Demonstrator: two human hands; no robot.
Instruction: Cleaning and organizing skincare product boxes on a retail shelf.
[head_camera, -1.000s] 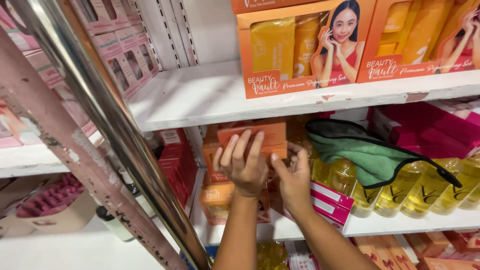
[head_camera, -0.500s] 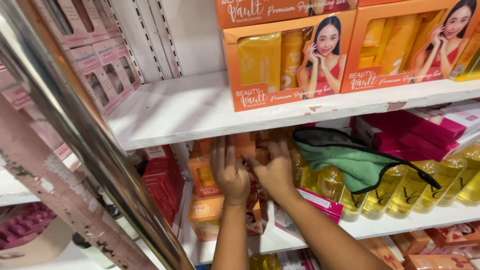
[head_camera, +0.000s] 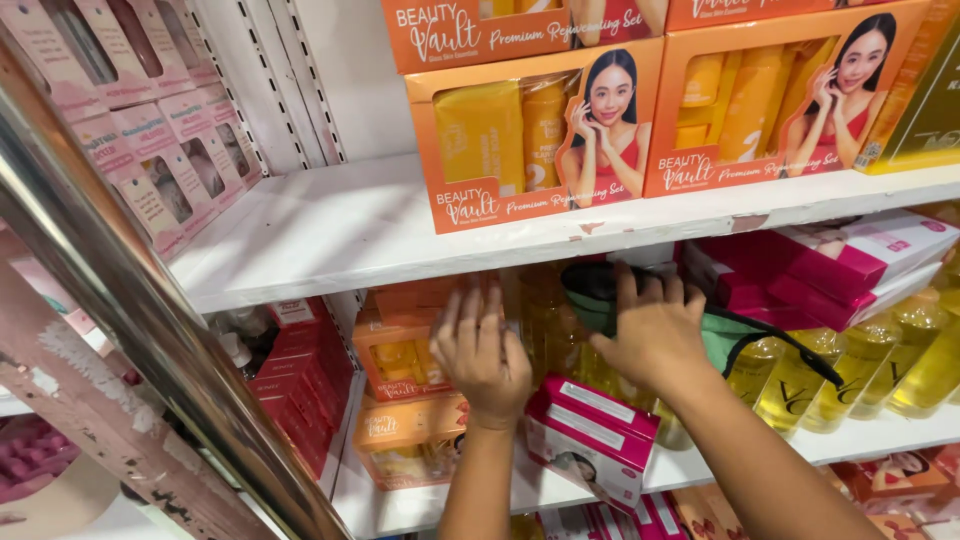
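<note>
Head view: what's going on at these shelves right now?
A person reaches both bare hands into the middle shelf. The left hand lies against the stacked orange boxes. The right hand rests on a green cloth draped over yellow bottles. Pink boxes sit below the wrists.

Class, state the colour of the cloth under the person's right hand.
Green with a black edge; the cloth shows best in the head view.
</note>
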